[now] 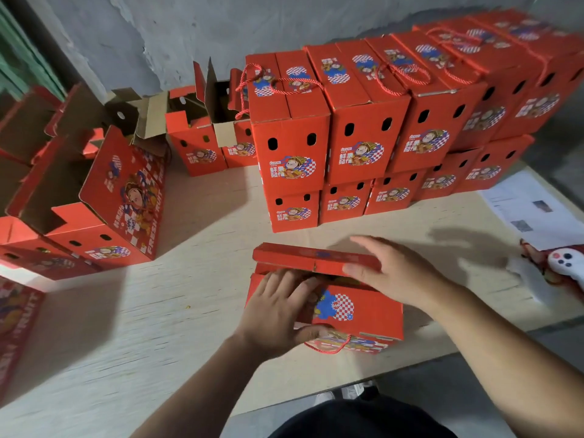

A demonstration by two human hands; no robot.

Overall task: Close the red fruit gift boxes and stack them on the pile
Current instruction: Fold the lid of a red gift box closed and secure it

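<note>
A red fruit gift box (360, 311) stands on the table right in front of me, its near lid flap lying flat. My left hand (278, 314) presses on that near flap, thumb curled over the front edge by the red rope handle (328, 347). My right hand (388, 273) rests flat on the far lid flap (303, 259), which stands partly raised. Behind the box rises the pile (395, 121) of closed red boxes, two layers high, running to the far right.
Several open red boxes (94, 197) with flaps up stand at the left and back left (202, 131). Printed papers (531, 207) and a white controller-like object (565, 263) lie at the right table edge. A grey wall is behind.
</note>
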